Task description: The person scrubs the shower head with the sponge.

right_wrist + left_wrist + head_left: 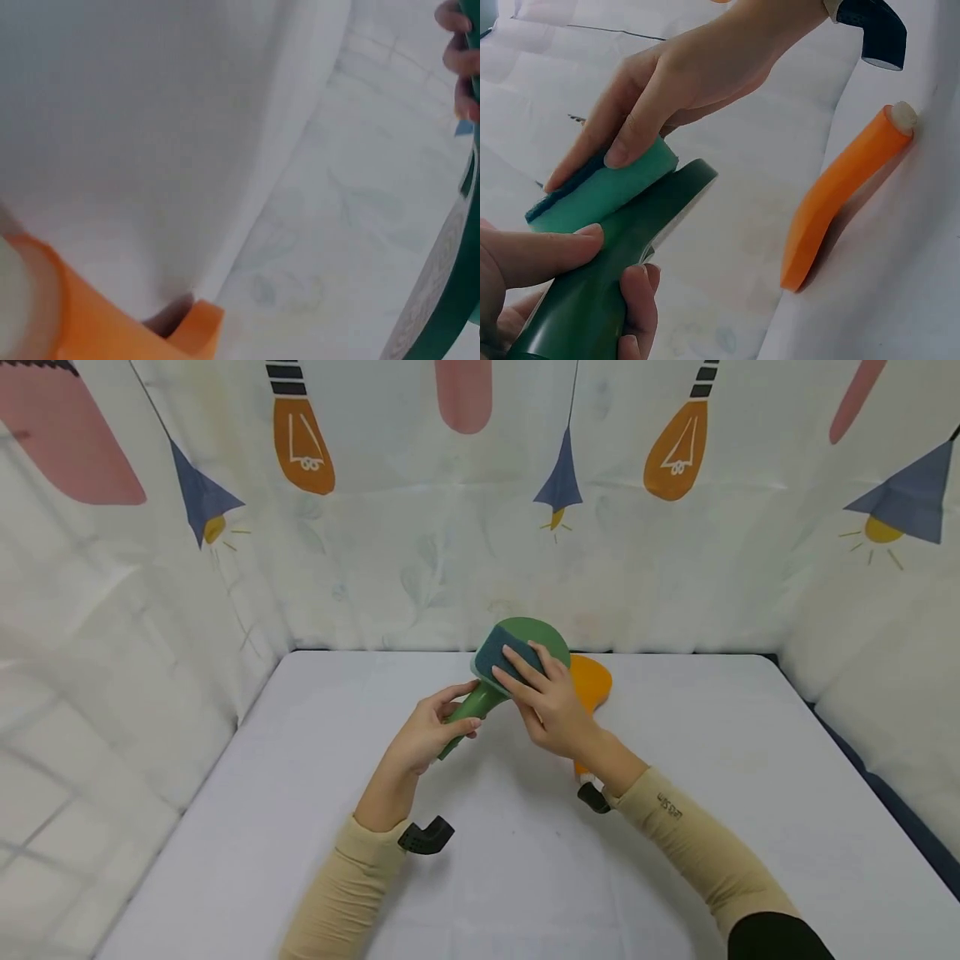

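At the frame's centre, the green shower head point(551, 635) is probably light, stiff and best held by its handle point(482, 698), where the left grip point(422, 732) clasps it, while the right grip point(558, 714) pinches a scouring sponge point(491, 653) against it.

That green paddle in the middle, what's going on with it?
A person grips the green paddle by its handle with the left hand. The right hand holds a sponge against the paddle's broad face, the sponge's dark side under the fingers. An orange paddle lies on the white table, held by neither hand.
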A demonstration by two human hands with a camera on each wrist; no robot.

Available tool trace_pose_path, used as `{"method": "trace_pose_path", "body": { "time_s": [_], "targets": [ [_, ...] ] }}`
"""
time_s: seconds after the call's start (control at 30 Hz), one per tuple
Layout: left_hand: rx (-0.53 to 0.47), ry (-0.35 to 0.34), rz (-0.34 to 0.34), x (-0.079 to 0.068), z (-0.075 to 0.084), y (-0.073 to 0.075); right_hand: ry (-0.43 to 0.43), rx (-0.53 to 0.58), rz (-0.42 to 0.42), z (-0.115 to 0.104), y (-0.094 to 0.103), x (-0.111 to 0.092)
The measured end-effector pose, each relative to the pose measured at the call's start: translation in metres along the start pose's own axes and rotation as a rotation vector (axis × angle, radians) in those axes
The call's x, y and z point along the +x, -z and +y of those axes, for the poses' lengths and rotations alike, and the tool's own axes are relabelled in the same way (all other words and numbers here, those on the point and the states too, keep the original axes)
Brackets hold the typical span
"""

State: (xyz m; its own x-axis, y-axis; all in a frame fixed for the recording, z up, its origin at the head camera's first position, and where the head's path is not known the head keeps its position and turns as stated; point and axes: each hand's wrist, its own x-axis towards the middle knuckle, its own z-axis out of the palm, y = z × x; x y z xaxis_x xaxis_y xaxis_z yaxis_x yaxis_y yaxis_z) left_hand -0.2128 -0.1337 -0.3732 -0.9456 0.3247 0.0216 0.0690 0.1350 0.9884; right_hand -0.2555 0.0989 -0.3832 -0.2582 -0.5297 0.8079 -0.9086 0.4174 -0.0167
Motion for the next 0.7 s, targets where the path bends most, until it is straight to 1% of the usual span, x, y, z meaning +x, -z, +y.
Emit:
{"method": "trace_pose_path", "body": {
  "time_s": [0.1,0.33,0.43,0.5,0.57,0.63,0.7],
  "targets": [
    [0.010,0.004,0.006,-0.001,0.000,0.001,-0.065,0.031,0.010,0.011,0.005,0.001],
    [0.016,-0.011,0.003,-0.003,0.004,0.006,-0.393,0.088,0.055,0.039,0.021,-0.010],
    [0.014,-0.018,-0.004,-0.004,0.005,0.007,-0.486,0.104,0.058,0.045,0.025,-0.015],
    [0.016,-0.020,-0.011,-0.005,0.005,0.007,-0.508,0.095,0.056,0.047,0.025,-0.018],
    [0.015,-0.017,-0.013,-0.005,0.005,0.007,-0.492,0.084,0.061,0.046,0.025,-0.017],
    [0.014,-0.014,-0.010,-0.005,0.006,0.007,-0.444,0.073,0.072,0.043,0.024,-0.015],
    [0.010,-0.013,-0.003,-0.006,0.005,0.007,-0.374,0.064,0.079,0.037,0.022,-0.010]
  ]
}}
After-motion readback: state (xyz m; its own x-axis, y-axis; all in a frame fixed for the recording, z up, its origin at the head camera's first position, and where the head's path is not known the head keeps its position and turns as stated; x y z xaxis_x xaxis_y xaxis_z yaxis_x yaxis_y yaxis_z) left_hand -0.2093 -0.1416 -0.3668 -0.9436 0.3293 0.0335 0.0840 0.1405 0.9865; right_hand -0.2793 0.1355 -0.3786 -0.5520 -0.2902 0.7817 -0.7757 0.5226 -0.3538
